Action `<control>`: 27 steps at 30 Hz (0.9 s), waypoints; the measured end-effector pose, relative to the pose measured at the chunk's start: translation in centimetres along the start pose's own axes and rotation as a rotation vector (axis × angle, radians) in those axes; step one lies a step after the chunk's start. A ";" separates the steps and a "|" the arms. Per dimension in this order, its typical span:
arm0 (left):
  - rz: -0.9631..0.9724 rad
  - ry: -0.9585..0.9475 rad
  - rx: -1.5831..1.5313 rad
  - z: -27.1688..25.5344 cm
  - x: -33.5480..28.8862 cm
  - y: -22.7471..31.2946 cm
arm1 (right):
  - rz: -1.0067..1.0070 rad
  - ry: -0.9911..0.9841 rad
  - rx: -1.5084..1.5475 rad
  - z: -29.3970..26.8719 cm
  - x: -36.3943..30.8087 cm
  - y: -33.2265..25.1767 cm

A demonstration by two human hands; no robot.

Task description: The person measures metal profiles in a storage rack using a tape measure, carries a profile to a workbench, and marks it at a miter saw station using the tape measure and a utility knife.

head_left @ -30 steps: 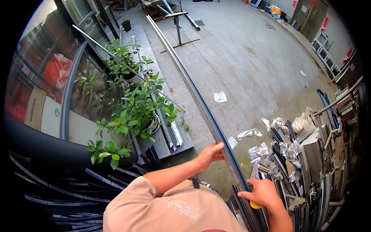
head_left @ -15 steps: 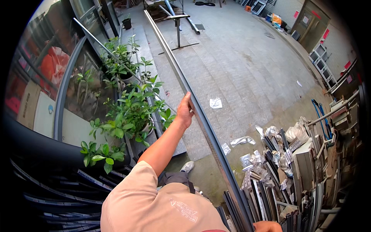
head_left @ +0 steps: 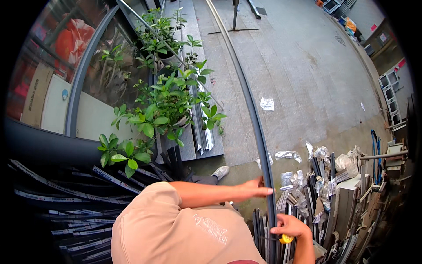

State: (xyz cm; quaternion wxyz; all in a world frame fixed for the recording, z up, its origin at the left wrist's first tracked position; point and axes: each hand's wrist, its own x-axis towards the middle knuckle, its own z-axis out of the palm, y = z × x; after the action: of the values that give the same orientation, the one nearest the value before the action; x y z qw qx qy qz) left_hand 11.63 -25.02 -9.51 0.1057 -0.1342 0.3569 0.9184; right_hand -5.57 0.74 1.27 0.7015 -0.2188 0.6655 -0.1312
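A long dark grey metal profile (head_left: 250,94) slants from the top middle down past my body to the bottom edge. My left hand (head_left: 255,189) grips it from the left, with the thumb across its face and the other fingers behind. Lower down, my right hand (head_left: 291,227) closes on the right edge of the profile, its fingertips partly hidden. Beneath the right palm shows a small round yellow thing (head_left: 286,239), like a tape measure, against the profile. Both hands are close together in front of my shirt.
Leafy potted plants (head_left: 169,94) stand at the left beside a glass window frame. Offcuts of profile and crumpled film (head_left: 316,180) crowd the right. Stacked dark profiles (head_left: 79,202) lie at lower left. Farther off, a metal stand (head_left: 235,17) rests on the paved floor (head_left: 299,79).
My left hand has slid down the profile toward my body, near the right hand. The right hand has come further into view with the yellow thing. The view has turned downward and left.
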 end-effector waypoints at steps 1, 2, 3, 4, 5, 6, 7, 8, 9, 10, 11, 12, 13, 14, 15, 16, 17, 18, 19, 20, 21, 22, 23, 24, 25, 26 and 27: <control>0.059 0.039 0.009 -1.1 0.4 1.5 | -0.026 -0.034 0.104 -0.4 -0.1 -0.2; 0.114 0.073 0.020 -2.2 0.8 3.1 | -0.051 -0.061 0.214 -0.7 -0.3 -0.3; 0.159 0.097 0.043 -3.2 1.1 4.8 | -0.005 -0.136 0.152 -1.0 -0.7 0.6; 0.211 0.128 0.066 -4.2 1.2 6.8 | 0.066 -0.197 0.029 -1.3 -1.4 1.4; 0.251 0.171 0.090 -5.3 1.6 8.6 | 0.164 -0.263 -0.030 -1.3 -2.3 2.1; 0.294 0.218 0.115 -6.3 1.7 10.5 | 0.259 -0.330 -0.094 -1.2 -3.2 2.9; 0.325 0.241 0.142 -7.3 2.3 12.3 | 0.276 -0.349 -0.101 -0.4 -4.4 5.9; 0.361 0.271 0.172 -8.2 2.9 14.1 | 0.290 -0.372 -0.114 -0.3 -5.1 8.1; 0.365 0.278 0.167 -9.0 3.2 15.7 | 0.283 -0.371 -0.077 0.1 -5.9 5.8; 0.422 0.314 0.180 -9.4 3.4 17.4 | 0.237 -0.150 -0.115 0.5 -7.0 4.6; 0.477 0.346 0.195 -9.7 3.7 18.7 | 0.200 -0.102 -0.118 0.7 -7.4 1.4; 0.478 0.338 0.195 -9.8 4.4 20.1 | 0.162 -0.047 -0.117 0.0 -7.3 -2.3; 0.525 0.382 0.160 -10.2 5.0 21.6 | 0.159 -0.040 -0.120 -1.3 -6.8 -4.7; 0.570 0.418 0.124 -10.0 5.8 22.9 | 0.163 -0.090 -0.146 -2.3 -6.6 -6.6; 0.573 0.478 0.112 -8.7 6.0 25.1 | 0.164 -0.139 -0.174 -3.1 -6.6 -7.7; 0.583 0.463 0.116 -8.8 6.6 26.5 | 0.161 -0.121 -0.175 -3.8 -6.4 -7.9; 0.563 0.470 0.113 -9.0 7.1 27.9 | 0.130 -0.112 -0.271 -4.7 -6.1 -7.9; 0.550 0.475 0.112 -9.0 7.5 29.3 | 0.098 -0.097 -0.372 -5.7 -5.9 -8.2; 0.560 0.503 0.141 -9.3 7.7 30.5 | 0.054 -0.113 -0.244 -6.0 -6.0 -10.1; 0.587 0.482 0.152 -9.3 8.0 31.6 | 0.007 -0.130 -0.119 -6.2 -6.1 -12.0; 0.572 0.502 0.154 -9.3 8.4 32.6 | 0.030 -0.164 -0.263 -7.6 -5.8 -11.9; 0.549 0.528 0.154 -9.2 8.6 33.4 | 0.059 -0.205 -0.403 -8.6 -5.8 -11.9; 0.567 0.534 0.156 -9.0 8.9 34.6 | 0.015 -0.197 -0.230 -9.0 -6.0 -12.0; 0.580 0.520 0.161 -9.0 9.3 35.5 | 0.010 -0.179 -0.236 -9.1 -6.1 -12.5; 0.589 0.522 0.164 -9.0 9.7 36.5 | -0.084 -0.137 -0.132 -9.4 -6.2 -13.0; 0.596 0.525 0.166 -9.0 10.1 37.3 | -0.180 -0.098 -0.028 -9.8 -6.1 -13.2; 0.615 0.516 0.171 -9.0 10.6 38.4 | -0.293 -0.093 -0.003 -10.2 -5.6 -13.3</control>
State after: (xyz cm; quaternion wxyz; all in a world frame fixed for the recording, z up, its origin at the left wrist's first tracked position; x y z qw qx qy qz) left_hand -7.95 -57.85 4.75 -0.2558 -0.2380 0.4702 0.8104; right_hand -14.67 -9.48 12.42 0.7045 -0.3203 0.5935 -0.2210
